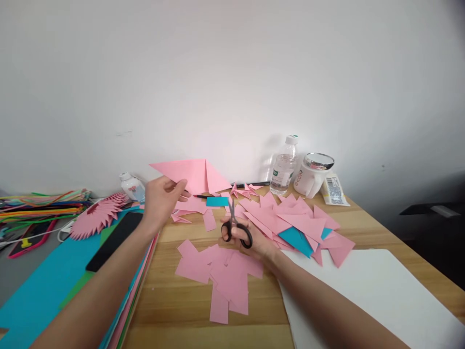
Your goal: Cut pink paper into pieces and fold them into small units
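My left hand (pixel 167 196) pinches the lower edge of a creased pink sheet of paper (pixel 189 173), held up near the wall. In my right hand (pixel 254 237) is a pair of scissors (pixel 236 228) with black handles, blades pointing up and away from me. The fingers are around the handle loops, and the scissors stand apart from the held sheet. Below the hands, several pink paper rectangles (pixel 228 278) lie overlapping on the wooden table (pixel 170 315). A heap of pink triangles (pixel 286 215) with blue pieces lies beyond my right hand.
A water bottle (pixel 285 167), a white mug (pixel 313 175) and a small packet (pixel 334 190) stand along the wall. White board (pixel 378 295) lies at right. Left are stacked coloured sheets (pixel 47 281), a dark phone (pixel 115 240), a pink pleated paper form (pixel 98 215) and pipe cleaners (pixel 43 206).
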A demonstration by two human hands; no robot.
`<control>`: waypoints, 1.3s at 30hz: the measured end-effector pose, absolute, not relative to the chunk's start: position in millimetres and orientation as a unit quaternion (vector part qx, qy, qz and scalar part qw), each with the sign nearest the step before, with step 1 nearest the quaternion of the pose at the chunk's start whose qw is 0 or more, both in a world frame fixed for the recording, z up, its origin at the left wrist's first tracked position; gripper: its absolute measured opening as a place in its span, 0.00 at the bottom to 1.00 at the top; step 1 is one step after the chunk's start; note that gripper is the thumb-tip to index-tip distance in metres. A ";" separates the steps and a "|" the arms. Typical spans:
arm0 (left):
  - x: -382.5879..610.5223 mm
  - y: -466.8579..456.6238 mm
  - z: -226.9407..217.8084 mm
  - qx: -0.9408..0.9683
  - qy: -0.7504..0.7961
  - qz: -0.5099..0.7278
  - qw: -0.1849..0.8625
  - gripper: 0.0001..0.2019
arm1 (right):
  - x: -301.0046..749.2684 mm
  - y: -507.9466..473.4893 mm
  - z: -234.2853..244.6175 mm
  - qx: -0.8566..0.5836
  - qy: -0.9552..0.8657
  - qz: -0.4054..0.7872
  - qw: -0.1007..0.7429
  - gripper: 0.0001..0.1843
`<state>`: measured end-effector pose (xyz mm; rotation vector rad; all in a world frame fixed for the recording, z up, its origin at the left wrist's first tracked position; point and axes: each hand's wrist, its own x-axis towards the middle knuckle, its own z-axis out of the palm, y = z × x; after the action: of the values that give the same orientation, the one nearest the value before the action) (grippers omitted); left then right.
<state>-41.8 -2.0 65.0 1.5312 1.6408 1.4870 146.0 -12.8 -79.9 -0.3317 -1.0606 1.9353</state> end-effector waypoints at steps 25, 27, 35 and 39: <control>-14.7 14.7 -1.7 0.456 0.529 0.493 0.518 0.08 | 137.0 -14.4 -72.7 -0.314 -0.529 0.652 0.443 0.27; -16.8 16.5 -1.5 0.464 0.545 0.485 0.502 0.08 | 138.1 -15.0 -71.4 -0.323 -0.526 0.658 0.431 0.27; -16.8 16.8 -1.9 0.469 0.544 0.484 0.501 0.07 | 139.6 -15.4 -68.7 -0.312 -0.554 0.645 0.424 0.27; -14.2 13.4 -0.9 0.479 0.548 0.477 0.493 0.05 | 139.8 -15.4 -68.7 -0.316 -0.560 0.639 0.422 0.26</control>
<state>-14.2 13.4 -0.9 1.1622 1.3282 1.1575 139.8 -15.4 -68.7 -0.7909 -1.4032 1.6008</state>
